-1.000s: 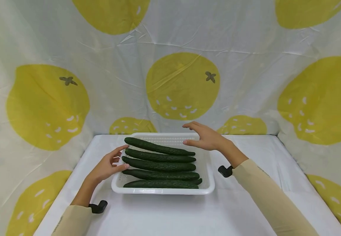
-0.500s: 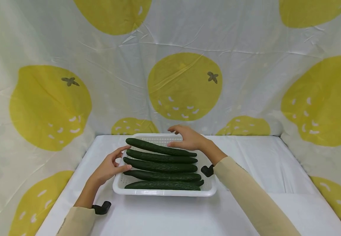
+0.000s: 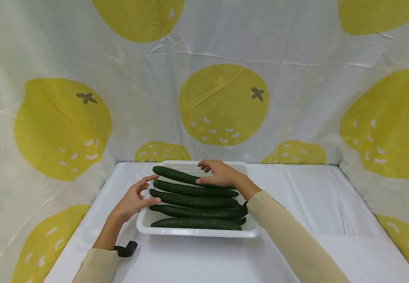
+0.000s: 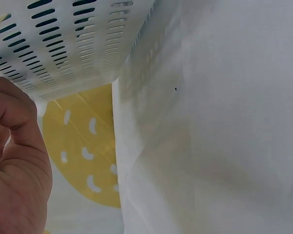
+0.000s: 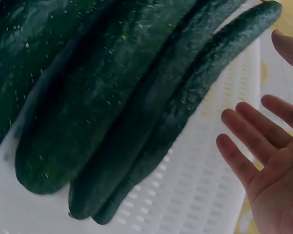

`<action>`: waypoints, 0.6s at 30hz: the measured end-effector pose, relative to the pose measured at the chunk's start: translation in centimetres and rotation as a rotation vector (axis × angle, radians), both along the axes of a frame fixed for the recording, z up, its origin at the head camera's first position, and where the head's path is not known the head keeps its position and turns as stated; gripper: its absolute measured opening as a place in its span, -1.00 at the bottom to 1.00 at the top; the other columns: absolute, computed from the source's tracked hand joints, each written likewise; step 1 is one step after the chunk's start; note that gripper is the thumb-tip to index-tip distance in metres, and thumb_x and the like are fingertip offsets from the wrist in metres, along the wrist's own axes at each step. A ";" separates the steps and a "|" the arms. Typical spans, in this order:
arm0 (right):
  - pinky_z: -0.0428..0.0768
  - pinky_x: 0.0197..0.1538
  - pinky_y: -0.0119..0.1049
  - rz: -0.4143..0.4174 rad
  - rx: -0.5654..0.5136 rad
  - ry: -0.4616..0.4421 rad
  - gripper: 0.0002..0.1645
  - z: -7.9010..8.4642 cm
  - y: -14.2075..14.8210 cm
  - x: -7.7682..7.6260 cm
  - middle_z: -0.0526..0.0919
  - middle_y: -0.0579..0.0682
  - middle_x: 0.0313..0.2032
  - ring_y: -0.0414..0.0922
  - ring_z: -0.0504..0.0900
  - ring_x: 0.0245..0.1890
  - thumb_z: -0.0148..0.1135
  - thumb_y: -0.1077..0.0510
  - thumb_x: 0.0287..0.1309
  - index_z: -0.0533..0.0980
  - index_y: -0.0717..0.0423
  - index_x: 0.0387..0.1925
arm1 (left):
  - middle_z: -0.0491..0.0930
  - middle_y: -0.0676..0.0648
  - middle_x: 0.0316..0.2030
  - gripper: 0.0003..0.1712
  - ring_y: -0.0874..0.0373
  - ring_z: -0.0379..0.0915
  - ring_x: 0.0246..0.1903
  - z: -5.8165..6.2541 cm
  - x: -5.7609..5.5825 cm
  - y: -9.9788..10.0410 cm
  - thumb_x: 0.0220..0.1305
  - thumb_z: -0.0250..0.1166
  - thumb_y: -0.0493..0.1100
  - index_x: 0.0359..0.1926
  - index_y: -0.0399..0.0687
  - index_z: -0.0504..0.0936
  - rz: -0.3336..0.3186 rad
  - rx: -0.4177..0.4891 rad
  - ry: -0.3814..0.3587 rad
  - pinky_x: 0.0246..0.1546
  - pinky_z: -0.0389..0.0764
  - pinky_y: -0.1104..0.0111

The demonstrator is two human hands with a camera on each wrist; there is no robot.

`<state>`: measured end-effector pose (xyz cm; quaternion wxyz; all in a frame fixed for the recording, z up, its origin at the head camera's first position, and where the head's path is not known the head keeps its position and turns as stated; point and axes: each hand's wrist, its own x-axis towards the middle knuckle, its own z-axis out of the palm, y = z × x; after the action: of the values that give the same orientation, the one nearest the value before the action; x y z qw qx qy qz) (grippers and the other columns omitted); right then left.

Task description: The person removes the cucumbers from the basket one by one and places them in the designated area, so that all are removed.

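Several dark green cucumbers lie side by side in a white slotted plastic basket [image 3: 197, 232]. At the basket's left end, my left hand [image 3: 131, 202] holds the rim, thumb on the inner side and some fingers bent outside below it. The left wrist view shows that hand [image 4: 19, 161] with curled fingers against the slotted wall [image 4: 63, 53]. My right hand [image 3: 220, 173] hovers over the rearmost cucumber [image 3: 176, 174] and hides part of its right half. In the right wrist view its fingers are spread, apart from the thin outermost cucumber [image 5: 185, 107].
White cloth [image 3: 296, 188] covers the table under the basket. A hanging sheet printed with large yellow lemons [image 3: 225, 104] encloses the back and both sides. Each wrist carries a black camera mount, the left one [image 3: 126, 249] standing beside the basket's front left corner.
My right hand has moved left and then down, from the basket's right end to over the rearmost cucumber. The left hand keeps its place at the rim.
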<state>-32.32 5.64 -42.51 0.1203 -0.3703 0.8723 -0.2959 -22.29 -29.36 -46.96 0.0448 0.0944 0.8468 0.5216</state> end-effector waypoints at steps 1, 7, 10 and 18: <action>0.49 0.34 0.02 0.001 0.012 -0.002 -0.11 -0.2 -0.1 0.0 0.51 0.12 0.35 0.06 0.55 0.31 0.29 -0.25 0.31 0.31 0.10 0.49 | 0.48 -0.15 0.31 -0.05 -0.11 0.20 0.34 -0.1 0.0 0.0 0.16 0.56 -0.10 0.53 0.20 0.32 0.001 0.004 -0.001 0.00 0.48 0.24; 0.50 0.35 -0.03 0.009 0.080 -0.006 -0.11 -1.6 -0.9 0.0 0.54 0.13 0.33 0.02 0.55 0.32 0.27 -0.26 0.34 0.30 0.13 0.49 | 0.47 -0.14 0.32 -0.05 -0.10 0.19 0.35 -0.3 0.0 0.2 0.15 0.56 -0.11 0.52 0.25 0.34 0.007 0.015 0.006 0.01 0.47 0.25; 0.50 0.34 -0.03 0.023 0.100 0.006 -0.14 -1.9 -1.3 0.0 0.55 0.14 0.32 0.03 0.56 0.32 0.26 -0.23 0.36 0.34 0.18 0.46 | 0.51 -0.13 0.26 -0.05 -0.05 0.27 0.27 -0.3 0.0 0.2 0.15 0.56 -0.12 0.53 0.23 0.33 0.006 0.020 0.011 0.00 0.49 0.23; 0.44 0.36 0.00 0.026 0.211 0.089 -0.27 -2.3 -2.7 0.5 0.56 0.17 0.27 0.08 0.53 0.28 0.18 -0.18 0.45 0.43 0.23 0.40 | 0.50 -0.16 0.07 -0.09 0.19 0.39 -0.13 -0.4 0.1 -0.1 0.18 0.55 -0.12 0.50 0.26 0.36 0.031 0.022 0.015 -0.18 0.51 0.30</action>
<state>-31.80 2.99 -44.85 0.1238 -0.3798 0.8980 -0.1843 -22.19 -29.41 -47.35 0.0292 0.0857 0.8427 0.5307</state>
